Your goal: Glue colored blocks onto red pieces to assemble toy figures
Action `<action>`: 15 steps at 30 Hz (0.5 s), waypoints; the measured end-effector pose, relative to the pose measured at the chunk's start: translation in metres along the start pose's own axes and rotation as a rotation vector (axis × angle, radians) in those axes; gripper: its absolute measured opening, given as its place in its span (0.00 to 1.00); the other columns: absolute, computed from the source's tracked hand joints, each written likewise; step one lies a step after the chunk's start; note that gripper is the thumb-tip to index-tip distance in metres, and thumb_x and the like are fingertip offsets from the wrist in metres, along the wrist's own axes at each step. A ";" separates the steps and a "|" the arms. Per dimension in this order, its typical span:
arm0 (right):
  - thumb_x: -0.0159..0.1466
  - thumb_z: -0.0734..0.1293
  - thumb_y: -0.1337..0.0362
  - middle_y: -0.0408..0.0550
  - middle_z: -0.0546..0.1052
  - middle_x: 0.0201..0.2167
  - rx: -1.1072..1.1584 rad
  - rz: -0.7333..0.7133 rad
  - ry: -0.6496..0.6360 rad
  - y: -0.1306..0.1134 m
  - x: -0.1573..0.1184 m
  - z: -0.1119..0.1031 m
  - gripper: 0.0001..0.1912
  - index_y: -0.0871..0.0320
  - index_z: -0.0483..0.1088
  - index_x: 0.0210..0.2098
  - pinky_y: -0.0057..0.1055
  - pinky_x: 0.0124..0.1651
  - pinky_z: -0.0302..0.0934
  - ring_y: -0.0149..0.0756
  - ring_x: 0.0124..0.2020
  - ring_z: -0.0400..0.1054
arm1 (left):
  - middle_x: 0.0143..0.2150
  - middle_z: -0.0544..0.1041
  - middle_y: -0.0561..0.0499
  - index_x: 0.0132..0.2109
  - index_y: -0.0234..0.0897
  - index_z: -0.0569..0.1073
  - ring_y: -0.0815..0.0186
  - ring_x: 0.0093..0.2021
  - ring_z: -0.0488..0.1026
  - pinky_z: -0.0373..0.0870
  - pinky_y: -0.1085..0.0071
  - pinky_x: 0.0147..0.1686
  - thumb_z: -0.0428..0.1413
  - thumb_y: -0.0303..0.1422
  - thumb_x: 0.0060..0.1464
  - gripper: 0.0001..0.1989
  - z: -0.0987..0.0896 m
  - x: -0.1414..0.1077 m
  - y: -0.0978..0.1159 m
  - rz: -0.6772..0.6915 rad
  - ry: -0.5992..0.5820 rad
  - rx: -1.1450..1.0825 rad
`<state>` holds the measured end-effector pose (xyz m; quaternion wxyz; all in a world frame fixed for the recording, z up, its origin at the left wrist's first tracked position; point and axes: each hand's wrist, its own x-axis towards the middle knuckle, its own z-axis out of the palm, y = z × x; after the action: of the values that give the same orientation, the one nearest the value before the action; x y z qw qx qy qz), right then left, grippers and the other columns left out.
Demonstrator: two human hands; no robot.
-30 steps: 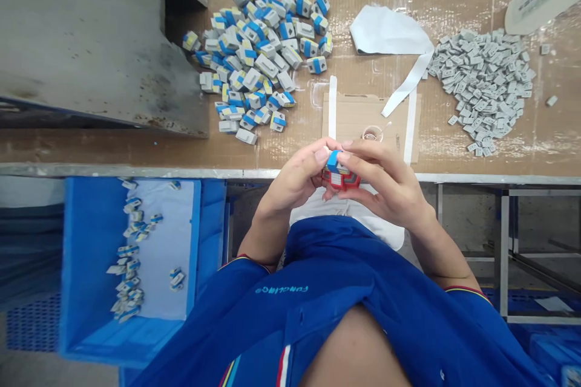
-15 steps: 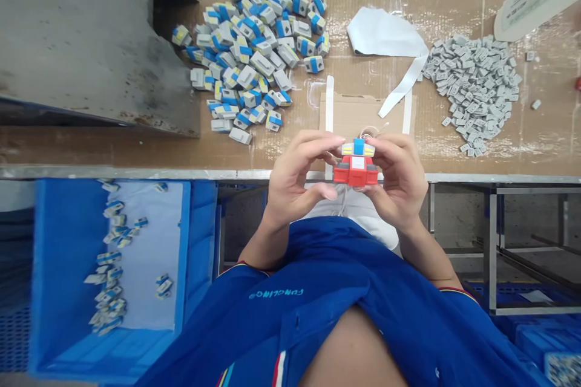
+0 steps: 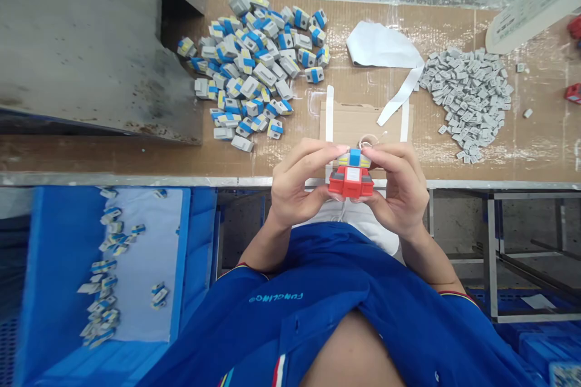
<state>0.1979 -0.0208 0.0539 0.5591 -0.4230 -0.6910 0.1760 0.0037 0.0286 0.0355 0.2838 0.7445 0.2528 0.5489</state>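
Note:
A red toy part (image 3: 350,186) with a white panel and dark grey sides is held between both hands, over the table's front edge. Against its far side sits a grey toy piece (image 3: 354,158) with a blue middle and yellow stripes. My left hand (image 3: 302,184) pinches the pair from the left, thumb at the red part and fingertips on the grey piece. My right hand (image 3: 397,184) grips them from the right in the same way. Beyond the hands lies a cardboard sheet (image 3: 349,115) with white tape strips.
Many grey, blue and yellow pieces (image 3: 254,66) are heaped at the back left, beside a metal housing (image 3: 91,42). Small grey tiles (image 3: 472,97) form a pile at right, near a white container (image 3: 531,12). A white cloth (image 3: 381,45) lies between. A blue bin (image 3: 59,266) stands lower left.
My left thumb has closed onto the red part, and the two pieces have shifted slightly left in the view. The whole table scene sits a little lower in the picture.

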 end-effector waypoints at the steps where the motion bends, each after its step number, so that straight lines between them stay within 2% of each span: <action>1: 0.77 0.70 0.50 0.52 0.79 0.50 -0.019 -0.020 0.009 0.001 0.003 -0.001 0.25 0.45 0.72 0.71 0.44 0.45 0.82 0.45 0.46 0.76 | 0.53 0.85 0.46 0.69 0.52 0.78 0.58 0.48 0.83 0.84 0.59 0.46 0.61 0.52 0.70 0.26 0.000 0.003 0.000 0.004 0.006 0.019; 5: 0.77 0.68 0.47 0.52 0.80 0.49 -0.034 -0.122 0.045 0.004 0.021 -0.006 0.26 0.45 0.73 0.71 0.44 0.45 0.80 0.46 0.46 0.76 | 0.49 0.86 0.47 0.69 0.53 0.78 0.58 0.43 0.82 0.82 0.59 0.42 0.60 0.53 0.71 0.25 -0.004 0.025 -0.002 0.130 0.034 0.097; 10: 0.76 0.71 0.50 0.50 0.79 0.45 -0.026 -0.231 0.050 0.006 0.062 -0.014 0.24 0.47 0.75 0.68 0.42 0.42 0.77 0.43 0.42 0.75 | 0.49 0.86 0.46 0.70 0.49 0.78 0.61 0.41 0.80 0.80 0.62 0.40 0.61 0.49 0.71 0.25 -0.018 0.074 -0.007 0.321 0.017 0.135; 13: 0.75 0.72 0.51 0.46 0.75 0.41 0.005 -0.248 0.059 0.014 0.088 -0.016 0.22 0.47 0.75 0.66 0.40 0.37 0.74 0.40 0.37 0.71 | 0.47 0.84 0.46 0.68 0.46 0.79 0.63 0.41 0.79 0.79 0.66 0.39 0.64 0.50 0.69 0.26 -0.023 0.105 -0.012 0.358 -0.015 0.090; 15: 0.75 0.73 0.53 0.44 0.72 0.40 0.037 -0.241 0.066 0.024 0.101 -0.016 0.22 0.48 0.74 0.66 0.38 0.38 0.72 0.38 0.37 0.70 | 0.45 0.82 0.47 0.67 0.45 0.80 0.65 0.39 0.77 0.78 0.68 0.37 0.66 0.50 0.67 0.27 -0.022 0.122 -0.019 0.350 -0.052 0.058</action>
<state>0.2201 0.0681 0.1050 0.6063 -0.3323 -0.7146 0.1062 0.0139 0.1293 0.1099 0.1686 0.7991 0.1276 0.5628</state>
